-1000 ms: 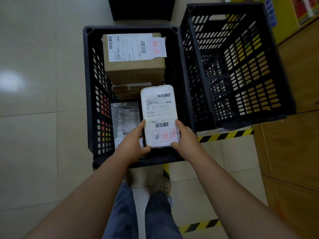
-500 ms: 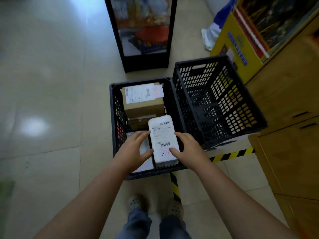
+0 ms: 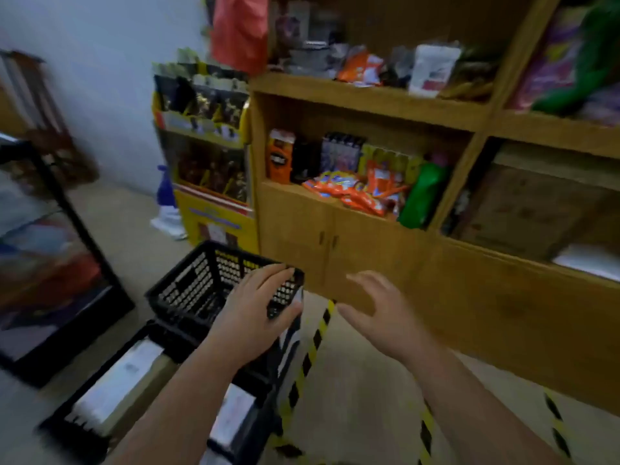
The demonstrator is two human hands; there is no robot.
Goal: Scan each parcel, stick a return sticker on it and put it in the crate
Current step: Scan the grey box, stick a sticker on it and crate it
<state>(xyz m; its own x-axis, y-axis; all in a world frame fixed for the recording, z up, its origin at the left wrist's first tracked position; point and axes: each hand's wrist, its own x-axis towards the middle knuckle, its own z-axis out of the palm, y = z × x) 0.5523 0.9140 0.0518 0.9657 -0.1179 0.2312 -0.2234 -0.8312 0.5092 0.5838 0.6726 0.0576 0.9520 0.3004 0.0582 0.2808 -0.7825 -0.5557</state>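
**Both hands free above two black crates**

The near crate (image 3: pixel 84 427) at lower left holds a brown box (image 3: pixel 134 394) with a white label on top and, to its right, the white parcel (image 3: pixel 235 414), lying flat; blur hides the print. Behind it stands the second crate (image 3: pixel 188 290), its visible inside bare.

The left hand (image 3: pixel 258 317) hovers in front of that far crate's right corner, fingers relaxed and spread, holding nothing. The right hand (image 3: pixel 382 317) hangs to its right over the striped floor tape (image 3: pixel 315 340), fingers apart and empty too.

Half a second ago both hands lay on the white parcel in the near crate. Now they are off it, and the view has swung up to a wooden shelf unit (image 3: pixel 369 229) stocked with snack packets (image 3: pixel 355 193).
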